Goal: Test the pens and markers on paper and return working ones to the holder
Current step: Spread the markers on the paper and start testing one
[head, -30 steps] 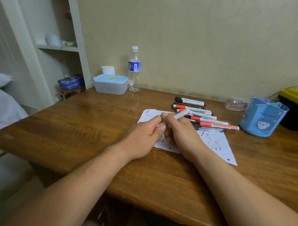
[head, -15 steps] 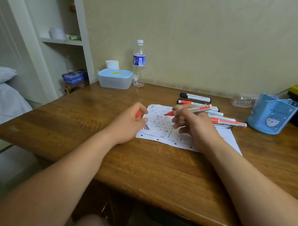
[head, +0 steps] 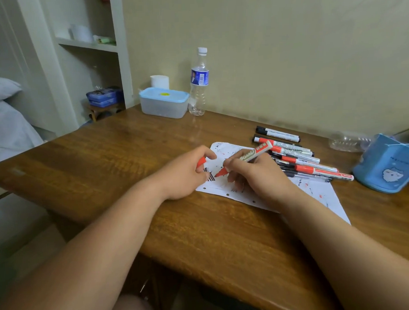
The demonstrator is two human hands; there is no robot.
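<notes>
My right hand (head: 257,176) grips an uncapped red whiteboard marker (head: 250,156), its red tip down on the scribbled white paper (head: 316,192). My left hand (head: 185,176) rests on the paper's left edge and pinches the marker's red cap (head: 201,162). A pile of several red and black markers and pens (head: 301,158) lies on the table beyond my right hand. The blue pen holder (head: 384,167) with a cartoon cat stands at the right; what is inside it cannot be seen.
On the wooden table (head: 106,163), a lidded plastic box (head: 164,102) and a water bottle (head: 198,83) stand at the back by the wall. A crumpled clear bottle (head: 348,141) lies behind the holder. Shelves and a bed are to the left.
My hands pulled the cap off the red marker. The left hand carried the cap to the left, and the right hand lowered the marker's tip onto the paper.
</notes>
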